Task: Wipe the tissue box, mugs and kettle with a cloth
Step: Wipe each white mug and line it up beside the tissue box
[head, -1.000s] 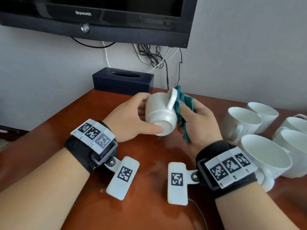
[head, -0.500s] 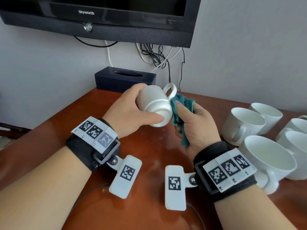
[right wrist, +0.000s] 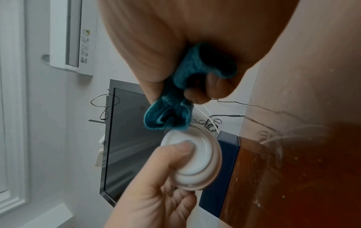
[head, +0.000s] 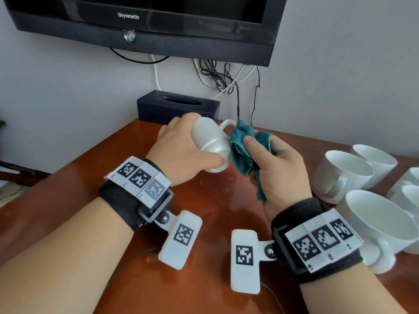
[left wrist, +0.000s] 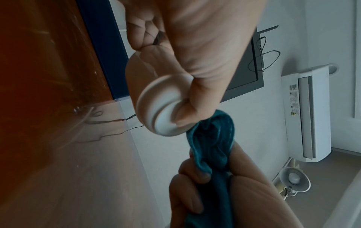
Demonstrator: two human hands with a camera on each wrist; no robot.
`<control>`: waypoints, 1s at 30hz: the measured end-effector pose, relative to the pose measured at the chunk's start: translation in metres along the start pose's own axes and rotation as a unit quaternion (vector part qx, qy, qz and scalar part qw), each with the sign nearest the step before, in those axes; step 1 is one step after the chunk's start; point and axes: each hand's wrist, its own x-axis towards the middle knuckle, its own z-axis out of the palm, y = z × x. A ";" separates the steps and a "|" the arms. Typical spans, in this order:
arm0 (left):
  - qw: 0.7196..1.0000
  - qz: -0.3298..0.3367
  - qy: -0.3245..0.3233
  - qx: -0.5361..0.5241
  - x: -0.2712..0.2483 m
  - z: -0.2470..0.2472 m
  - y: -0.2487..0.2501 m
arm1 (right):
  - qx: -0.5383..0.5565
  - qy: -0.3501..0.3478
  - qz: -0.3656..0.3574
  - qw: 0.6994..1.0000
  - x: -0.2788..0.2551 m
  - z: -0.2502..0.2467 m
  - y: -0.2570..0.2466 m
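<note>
My left hand (head: 181, 152) grips a white mug (head: 209, 139) held above the table on its side, base toward me and handle up at the far end; the thumb lies across the base (left wrist: 166, 117). My right hand (head: 269, 164) pinches a bunched teal cloth (head: 242, 150) and holds it against the mug's right side by the base. In the right wrist view the cloth (right wrist: 171, 112) touches the rim of the mug's base (right wrist: 197, 155). A dark blue tissue box (head: 179, 107) stands against the wall behind the hands. No kettle is in view.
Several white mugs (head: 342, 173) stand upright at the right of the brown table (head: 210, 205), the nearest one (head: 376, 225) close beside my right wrist. A television (head: 145, 23) hangs on the wall above, with cables (head: 226, 78) dangling below it.
The left hand has turned and lifted the mug, swinging the handle up and away. The right hand with the cloth has slid from the handle side toward the mug's base.
</note>
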 end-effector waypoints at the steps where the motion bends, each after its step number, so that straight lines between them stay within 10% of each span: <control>1: 1.000 0.000 -0.007 0.005 0.000 0.000 0.001 | -0.009 -0.022 -0.004 1.000 -0.001 0.001 0.000; 8: 0.998 0.032 -0.051 0.022 -0.003 -0.003 0.008 | -0.033 -0.093 0.004 0.995 0.000 -0.001 0.001; 30: 0.985 0.004 -0.089 -0.148 0.000 -0.002 -0.010 | -0.039 0.015 0.084 0.996 0.009 -0.017 0.016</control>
